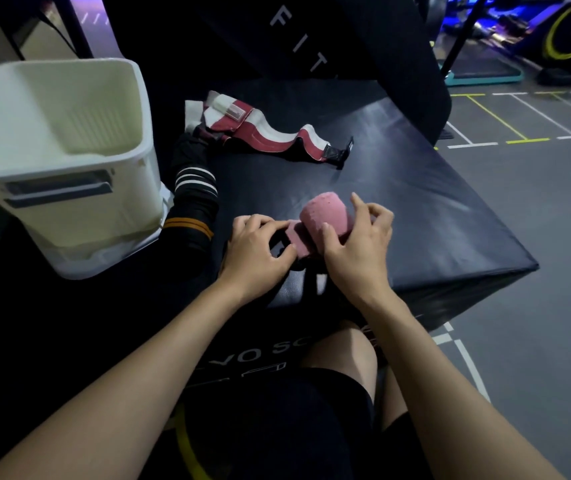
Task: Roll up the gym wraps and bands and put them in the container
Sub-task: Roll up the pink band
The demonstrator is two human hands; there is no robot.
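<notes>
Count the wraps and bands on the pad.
3: pink wrap in both hands, red-white wrap unrolled at the far side, black striped band beside the bin. Dark ones may be hidden.

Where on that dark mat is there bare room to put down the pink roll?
Bare mat lies right of the pink roll out to the mat's edge, and between the roll and the red-and-white wrap. The left side is crowded: striped black wraps lie against the white container, and both hands take up the near edge.
</notes>
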